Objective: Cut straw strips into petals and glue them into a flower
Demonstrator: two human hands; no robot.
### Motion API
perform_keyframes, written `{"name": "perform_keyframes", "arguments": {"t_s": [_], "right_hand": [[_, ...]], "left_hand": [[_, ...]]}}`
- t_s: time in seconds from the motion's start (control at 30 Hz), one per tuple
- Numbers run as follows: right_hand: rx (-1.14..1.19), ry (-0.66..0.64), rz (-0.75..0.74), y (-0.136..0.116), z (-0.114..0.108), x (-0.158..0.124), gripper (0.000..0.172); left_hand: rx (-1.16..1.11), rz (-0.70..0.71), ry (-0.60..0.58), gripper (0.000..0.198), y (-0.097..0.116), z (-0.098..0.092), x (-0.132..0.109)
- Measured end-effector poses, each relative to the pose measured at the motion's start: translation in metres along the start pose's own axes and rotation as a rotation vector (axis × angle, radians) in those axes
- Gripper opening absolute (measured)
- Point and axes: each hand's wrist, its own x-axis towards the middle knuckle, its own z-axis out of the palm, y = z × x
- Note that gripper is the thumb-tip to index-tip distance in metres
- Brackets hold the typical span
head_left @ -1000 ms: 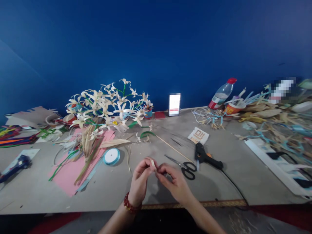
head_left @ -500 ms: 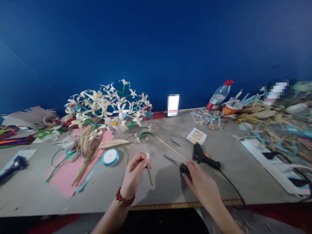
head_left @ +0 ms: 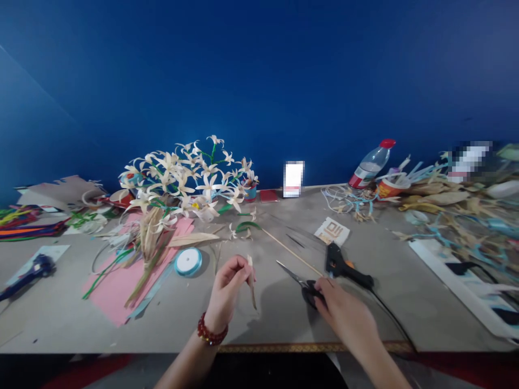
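Note:
My left hand is closed in a pinch on a narrow strip of dried husk, whose pale tip sticks up above the fingers and whose tail hangs down. Scissors with black handles lie on the table, blades pointing up and left. At their handles rests my right hand, thumb and fingers apart, not wrapped round the loops. A thin wooden stick with a green curved end runs to just above the right fingertips. Beyond that hand lies a black glue gun with its cord.
White husk flowers on green stems stand at the back left. A ribbon spool lies by pink paper. A power strip, a plastic bottle and husk scraps occupy the right. A blue glue gun sits far left.
My right hand has slid slightly right, off the scissors' handles, which now show more. The scissors stay in place. My left hand keeps its strip; the view has shifted a little.

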Motion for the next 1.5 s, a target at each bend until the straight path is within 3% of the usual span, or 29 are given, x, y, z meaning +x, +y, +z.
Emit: {"name": "perform_keyframes", "arguments": {"t_s": [0.3, 0.5, 0.6, 0.77, 0.87, 1.07, 1.5], "right_hand": [[0.119, 0.020, -0.017, -0.006, 0.002, -0.007, 0.016], [0.146, -0.063, 0.061, -0.012, 0.002, -0.004, 0.008], [0.501, -0.123, 0.129, -0.012, -0.004, 0.001, 0.007], [1.387, -0.331, 0.166, -0.037, -0.014, 0.004, 0.033], [1.592, -0.362, 0.160, -0.062, -0.016, 0.004, 0.046], [1.707, -0.403, 0.044, -0.091, -0.022, 0.003, 0.051], [1.686, -0.375, 0.069, -0.098, -0.032, 0.004, 0.054]], "left_hand": [[0.121, 0.049, 0.002, 0.021, 0.001, 0.000, 0.000], [0.141, 0.058, -0.009, 0.021, 0.004, 0.005, 0.000], [0.122, 0.062, -0.029, 0.020, 0.004, 0.006, -0.001], [0.104, 0.071, -0.053, 0.018, 0.005, 0.008, -0.004], [0.106, 0.088, -0.075, 0.018, 0.009, 0.012, -0.005], [0.090, 0.089, -0.124, 0.019, 0.014, 0.019, -0.008], [0.068, 0.049, -0.134, 0.019, 0.009, 0.021, -0.009]]}}
